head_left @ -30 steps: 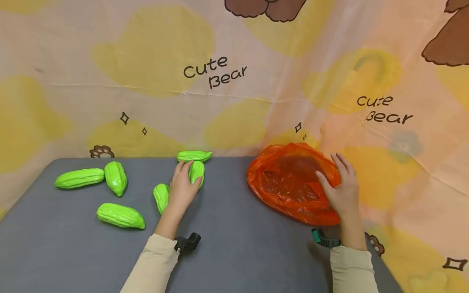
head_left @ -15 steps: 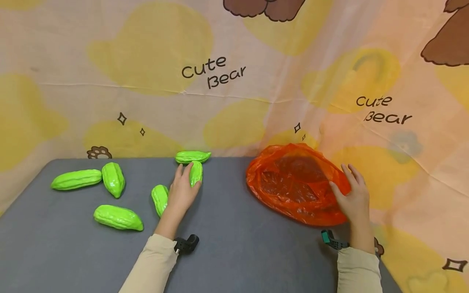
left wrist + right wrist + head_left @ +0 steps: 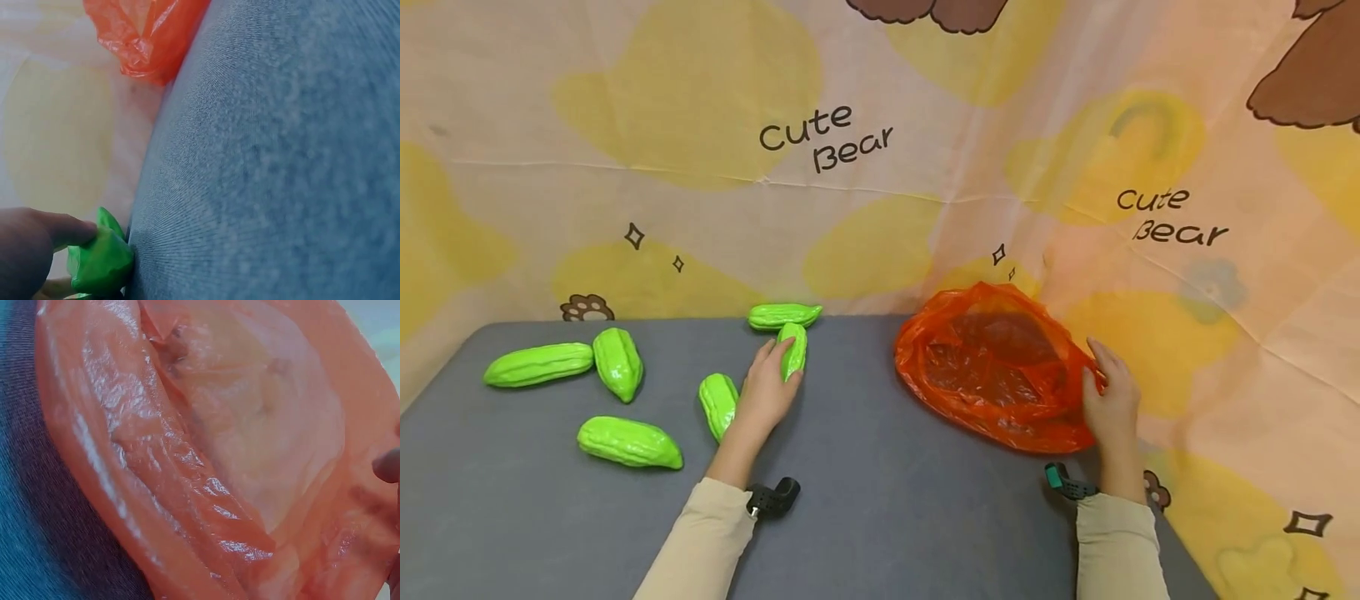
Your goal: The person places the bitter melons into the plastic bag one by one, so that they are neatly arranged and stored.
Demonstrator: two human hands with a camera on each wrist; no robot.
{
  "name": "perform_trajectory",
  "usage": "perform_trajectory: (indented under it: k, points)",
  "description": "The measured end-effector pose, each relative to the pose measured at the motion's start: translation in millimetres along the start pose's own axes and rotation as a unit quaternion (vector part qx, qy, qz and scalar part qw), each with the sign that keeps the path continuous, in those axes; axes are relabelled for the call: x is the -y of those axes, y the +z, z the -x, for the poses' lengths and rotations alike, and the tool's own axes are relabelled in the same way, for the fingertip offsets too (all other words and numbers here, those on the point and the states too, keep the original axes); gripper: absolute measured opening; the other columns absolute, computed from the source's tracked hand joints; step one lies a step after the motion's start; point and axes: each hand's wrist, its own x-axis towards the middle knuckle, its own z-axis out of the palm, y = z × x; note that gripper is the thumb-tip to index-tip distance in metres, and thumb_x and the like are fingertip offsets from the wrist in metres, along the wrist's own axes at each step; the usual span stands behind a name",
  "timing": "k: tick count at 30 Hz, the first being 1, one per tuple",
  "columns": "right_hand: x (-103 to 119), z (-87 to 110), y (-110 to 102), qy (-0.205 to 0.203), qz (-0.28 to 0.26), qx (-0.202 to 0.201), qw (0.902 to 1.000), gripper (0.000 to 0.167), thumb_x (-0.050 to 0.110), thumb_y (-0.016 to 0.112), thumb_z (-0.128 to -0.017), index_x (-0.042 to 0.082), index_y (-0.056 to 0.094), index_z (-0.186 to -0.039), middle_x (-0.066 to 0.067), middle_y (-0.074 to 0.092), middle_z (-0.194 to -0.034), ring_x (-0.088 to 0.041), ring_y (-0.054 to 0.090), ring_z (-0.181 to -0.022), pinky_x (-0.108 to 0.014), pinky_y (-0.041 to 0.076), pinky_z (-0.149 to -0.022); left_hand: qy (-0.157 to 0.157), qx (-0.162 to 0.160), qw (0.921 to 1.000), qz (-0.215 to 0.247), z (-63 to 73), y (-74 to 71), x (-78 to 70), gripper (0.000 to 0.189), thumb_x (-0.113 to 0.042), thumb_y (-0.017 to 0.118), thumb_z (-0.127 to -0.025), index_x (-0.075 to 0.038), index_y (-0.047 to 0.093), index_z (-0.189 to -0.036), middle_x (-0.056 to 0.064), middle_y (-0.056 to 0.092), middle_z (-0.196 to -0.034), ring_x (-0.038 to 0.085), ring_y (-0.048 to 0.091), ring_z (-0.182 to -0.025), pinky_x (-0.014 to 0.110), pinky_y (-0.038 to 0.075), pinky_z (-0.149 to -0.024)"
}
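Near the far edge of the table, my left hand grips a glossy, ridged green bitter melon between thumb and fingers. The left wrist view shows the thumb against the end of this green bitter melon. Just behind it lies another bitter melon, and one more bitter melon is partly covered by my left forearm. To the right, an orange-red plastic bag sits with its mouth spread wide. My right hand pinches the bag's right rim, thumb on the inner side and fingers behind the film.
Further left on the grey table are three more bitter melons: a long bitter melon, an upright bitter melon and a nearer bitter melon. A printed cloth hangs directly behind the table and along its right side.
My right hand moved away to the right, then came back to the bag's rim and its fingers closed in. My left hand stays at the same bitter melon. The head view has shifted slightly.
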Motion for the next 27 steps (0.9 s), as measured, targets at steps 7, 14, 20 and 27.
perform_trajectory:
  k: [7,14,20,27]
  points:
    - [14,0.5,8,0.015,-0.022,-0.005,0.9996,0.04,-0.003,0.053,-0.098,0.007,0.065,-0.136,-0.025,0.067,-0.13,-0.04,0.064,-0.107,0.004,0.032,-0.084,0.003,0.022,0.9998,0.003,2.5,-1.6,-1.1,0.058,-0.013,0.06,-0.098,-0.009,0.043,-0.153,0.029,0.034,-0.158,0.05,0.037,-0.144,0.065,0.035,-0.115]
    - [25,0.2,15,0.03,-0.036,0.025,0.9986,0.04,-0.001,0.049,-0.101,0.008,0.064,-0.136,-0.021,0.067,-0.131,-0.012,0.055,-0.094,-0.002,0.035,-0.077,0.016,0.02,0.9996,0.011,3.4,-2.3,-3.8,0.057,-0.011,0.06,-0.096,-0.01,0.047,-0.152,0.028,0.038,-0.157,0.048,0.039,-0.144,0.062,0.036,-0.116]
    - [29,1.8,23,0.001,-0.059,0.021,0.998,0.042,-0.005,0.048,-0.099,0.008,0.067,-0.134,-0.021,0.069,-0.127,0.001,0.043,-0.078,-0.01,0.033,-0.068,0.01,0.019,0.9997,0.013,3.6,-5.4,-5.2,0.054,-0.011,0.059,-0.097,-0.013,0.05,-0.15,0.027,0.037,-0.158,0.049,0.039,-0.144,0.062,0.037,-0.115]
    - [38,0.5,28,0.006,-0.07,0.029,0.9971,0.045,-0.008,0.047,-0.096,0.009,0.069,-0.132,-0.02,0.067,-0.132,-0.002,0.034,-0.057,-0.017,0.028,-0.053,0.017,0.019,0.9996,0.014,3.9,-11.3,-6.0,0.054,-0.011,0.06,-0.096,-0.012,0.052,-0.149,0.026,0.038,-0.158,0.049,0.039,-0.144,0.062,0.036,-0.116]
